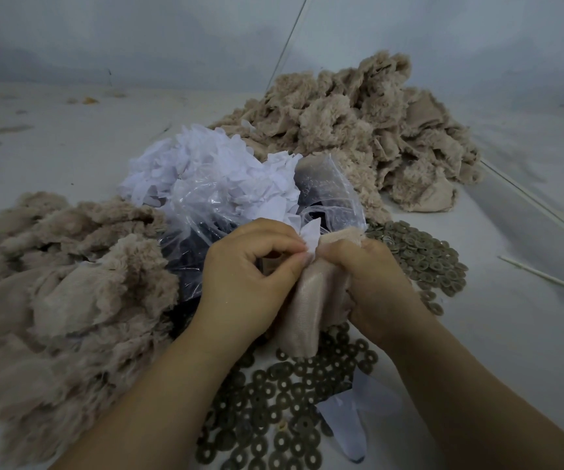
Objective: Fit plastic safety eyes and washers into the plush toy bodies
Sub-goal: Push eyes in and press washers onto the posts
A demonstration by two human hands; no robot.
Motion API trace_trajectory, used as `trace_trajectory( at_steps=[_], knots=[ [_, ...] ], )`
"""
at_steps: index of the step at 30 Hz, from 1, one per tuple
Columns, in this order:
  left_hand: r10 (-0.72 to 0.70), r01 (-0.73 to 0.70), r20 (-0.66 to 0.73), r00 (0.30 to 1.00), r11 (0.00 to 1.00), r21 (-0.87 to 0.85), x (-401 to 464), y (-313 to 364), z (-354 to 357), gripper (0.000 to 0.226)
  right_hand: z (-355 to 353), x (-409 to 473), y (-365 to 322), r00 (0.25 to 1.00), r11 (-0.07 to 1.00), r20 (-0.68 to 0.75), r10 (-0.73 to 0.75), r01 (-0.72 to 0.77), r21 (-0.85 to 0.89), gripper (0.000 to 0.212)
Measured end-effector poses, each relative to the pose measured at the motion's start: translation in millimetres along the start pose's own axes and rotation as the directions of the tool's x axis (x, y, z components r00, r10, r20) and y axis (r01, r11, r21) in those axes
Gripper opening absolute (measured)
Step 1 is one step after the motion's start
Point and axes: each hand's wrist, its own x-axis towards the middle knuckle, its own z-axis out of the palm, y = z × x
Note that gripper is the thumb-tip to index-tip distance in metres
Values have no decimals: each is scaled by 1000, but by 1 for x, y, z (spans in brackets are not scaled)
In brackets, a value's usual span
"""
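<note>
At the left of the frame a heap of beige plush bodies (60,286) lies on the pale work surface (53,154). Right of it, at centre, a clear plastic bag (202,215) sits with a mound of white fabric scraps (206,164) behind. Below centre, the left hand (250,279) curls its fingers and pinches a small white scrap (311,240) against the plush body (307,310), which is turned inside out and gripped by the right hand (375,283). Brownish washers (284,408) spread beneath the wrists and at right centre. A second plush heap (375,130) fills the upper right, and a thin white stick (552,279) lies at the right edge.
</note>
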Motion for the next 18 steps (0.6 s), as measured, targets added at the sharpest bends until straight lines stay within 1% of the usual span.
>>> trace_trajectory(
  at_steps=[3,4,6,10,11,13,16,18],
  knots=[
    [-2,2,22,1000,1000,7,-1,-1,0,12,0,-1,0,999,1000,41,-16,16,3,43],
    [-4,4,30,1000,1000,8,-1,-1,0,12,1,-2,0,999,999,45,-29,30,-21,47],
    [-29,28,33,999,1000,2,0,-3,0,14,1,-3,2,999,998,15,-40,41,-46,43],
    [-141,145,41,989,984,-103,2,-5,-1,17,0,-1,3,1000,1000,-12,-23,23,4,26],
    [-170,174,40,985,975,-138,2,-4,-1,15,0,-1,3,999,999,-23,-33,33,2,21],
    [-215,219,39,976,957,-189,1,-4,-1,2,2,-2,2,997,998,-45,-62,61,-7,18],
    [-288,292,50,956,933,-212,-1,-3,0,16,3,-3,2,995,996,-59,-84,82,-27,19],
    [-326,333,70,943,916,-223,-2,-1,3,17,3,-2,3,993,994,-68,-96,92,-54,16]
  ],
)
